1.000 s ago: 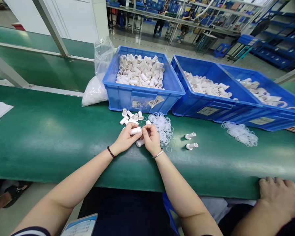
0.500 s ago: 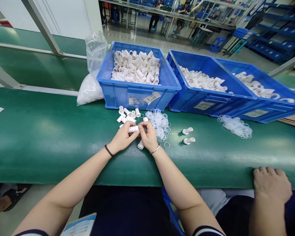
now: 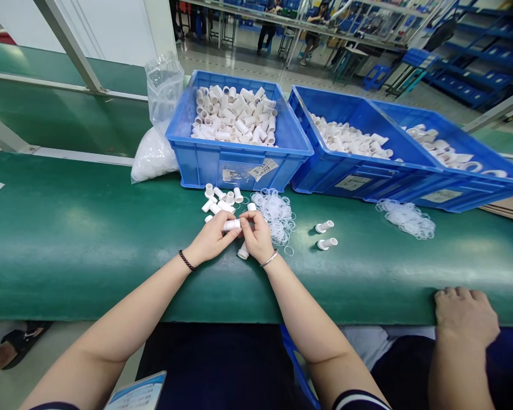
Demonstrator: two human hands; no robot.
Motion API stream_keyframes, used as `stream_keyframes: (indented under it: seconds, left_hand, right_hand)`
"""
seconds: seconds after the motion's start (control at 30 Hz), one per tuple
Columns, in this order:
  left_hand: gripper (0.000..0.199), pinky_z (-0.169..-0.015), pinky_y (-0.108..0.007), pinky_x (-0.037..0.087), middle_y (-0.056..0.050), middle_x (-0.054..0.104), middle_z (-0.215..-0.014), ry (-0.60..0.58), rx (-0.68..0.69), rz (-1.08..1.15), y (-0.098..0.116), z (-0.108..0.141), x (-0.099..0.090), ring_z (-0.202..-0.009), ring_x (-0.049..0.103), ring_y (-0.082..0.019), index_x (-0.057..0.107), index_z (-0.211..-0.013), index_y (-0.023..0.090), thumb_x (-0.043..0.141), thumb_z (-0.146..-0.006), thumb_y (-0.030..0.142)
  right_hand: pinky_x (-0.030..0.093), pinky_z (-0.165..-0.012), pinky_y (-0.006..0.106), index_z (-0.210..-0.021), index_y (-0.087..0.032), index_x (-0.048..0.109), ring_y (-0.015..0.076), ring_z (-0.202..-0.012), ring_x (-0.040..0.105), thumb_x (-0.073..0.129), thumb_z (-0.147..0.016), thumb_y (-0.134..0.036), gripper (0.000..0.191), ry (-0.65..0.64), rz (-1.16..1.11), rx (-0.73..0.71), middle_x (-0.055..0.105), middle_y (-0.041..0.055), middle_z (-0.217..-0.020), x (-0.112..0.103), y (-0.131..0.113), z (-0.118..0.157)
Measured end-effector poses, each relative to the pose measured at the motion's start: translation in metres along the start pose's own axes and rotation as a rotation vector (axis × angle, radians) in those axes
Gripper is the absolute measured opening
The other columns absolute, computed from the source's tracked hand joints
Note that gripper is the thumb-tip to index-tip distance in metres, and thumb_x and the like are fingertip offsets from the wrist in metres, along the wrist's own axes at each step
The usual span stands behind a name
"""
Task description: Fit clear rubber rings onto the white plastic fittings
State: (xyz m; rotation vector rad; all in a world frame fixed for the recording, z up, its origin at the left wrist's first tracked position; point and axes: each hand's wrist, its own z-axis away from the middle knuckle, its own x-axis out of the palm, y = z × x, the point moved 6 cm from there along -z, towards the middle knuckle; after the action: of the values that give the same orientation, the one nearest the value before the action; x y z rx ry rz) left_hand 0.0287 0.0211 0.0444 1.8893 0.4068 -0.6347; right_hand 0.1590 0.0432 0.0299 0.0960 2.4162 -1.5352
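Between my two hands lies a short white plastic pipe fitting [image 3: 231, 225], held level just above the green bench. My left hand [image 3: 211, 238] is closed round its left part. The thumb and fingers of my right hand [image 3: 257, 236] pinch its right end; whether a ring is there is too small to tell. Under my right hand lies another white fitting [image 3: 243, 251], partly hidden. Several loose white fittings [image 3: 216, 206] lie just beyond my left hand. A heap of thin clear rings [image 3: 276, 213] spreads beyond my right hand, touching or close to its fingers.
A blue bin [image 3: 239, 165] full of white fittings stands behind the heap, with two more blue bins [image 3: 363, 165] to its right. A clear bag [image 3: 156, 151] leans at left. Two flanged fittings [image 3: 327, 244] and a second ring pile [image 3: 406, 219] lie right. A co-worker's hand [image 3: 465, 313] rests on the edge.
The view has shifted very slightly. Both my hands keep the same grip on the white fitting, and the co-worker's hand has moved a little to the left.
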Motion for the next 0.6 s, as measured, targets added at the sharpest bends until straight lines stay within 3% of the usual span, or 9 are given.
stream_keyframes:
  seconds: [0.13, 0.23, 0.33, 0.43, 0.6]
  left_hand:
    - [0.022, -0.068, -0.03, 0.042, -0.002, 0.057, -0.085, -0.096, 0.053, -0.002, 0.002, -0.001, -0.001, -0.074, 0.053, -0.016, 0.052, -0.093, 0.019, 0.054, -0.085, 0.039]
    - [0.018, -0.074, -0.031, 0.044, -0.004, 0.057, -0.091, -0.152, 0.134, 0.09, 0.006, 0.0, -0.001, -0.081, 0.055, -0.017, 0.051, -0.095, 0.018, 0.053, -0.086, 0.034]
    - [0.019, -0.082, -0.033, 0.044, -0.007, 0.056, -0.098, -0.057, 0.187, 0.186, 0.009, 0.002, -0.003, -0.093, 0.055, -0.019, 0.05, -0.099, 0.018, 0.055, -0.086, 0.031]
    - [0.026, -0.083, -0.034, 0.044, -0.007, 0.055, -0.1, 0.042, 0.132, 0.297, 0.005, 0.004, -0.001, -0.091, 0.056, -0.019, 0.049, -0.106, 0.018, 0.057, -0.085, 0.03]
    - [0.027, -0.072, -0.028, 0.046, -0.003, 0.053, -0.091, 0.024, -0.006, 0.589, 0.001, 0.004, 0.011, -0.071, 0.055, -0.011, 0.046, -0.109, 0.018, 0.053, -0.088, 0.034]
  right_hand:
    - [0.049, -0.07, 0.03, -0.093, -0.021, 0.054, 0.0148, -0.076, 0.056, 0.049, -0.09, -0.036, 0.016, -0.016, 0.018, -0.018, 0.058, 0.0023, -0.086, -0.001, 0.001, -0.003]
    - [0.048, -0.06, 0.027, -0.092, -0.021, 0.053, 0.0123, -0.065, 0.053, 0.052, -0.089, -0.04, 0.019, -0.074, -0.154, 0.088, 0.056, 0.0006, -0.082, 0.003, 0.006, -0.005]
    - [0.044, -0.049, 0.024, -0.091, -0.022, 0.051, 0.0095, -0.055, 0.049, 0.055, -0.086, -0.045, 0.024, -0.109, -0.352, 0.2, 0.051, -0.002, -0.076, 0.008, 0.009, -0.005]
    - [0.045, -0.047, 0.023, -0.091, -0.024, 0.05, 0.0081, -0.052, 0.049, 0.056, -0.085, -0.048, 0.026, -0.125, -0.475, 0.27, 0.05, -0.0029, -0.077, 0.013, 0.009, -0.004]
    - [0.045, -0.044, 0.022, -0.092, -0.025, 0.048, 0.0073, -0.049, 0.049, 0.056, -0.084, -0.051, 0.029, -0.114, -0.562, 0.326, 0.051, -0.0035, -0.079, 0.017, 0.012, -0.001]
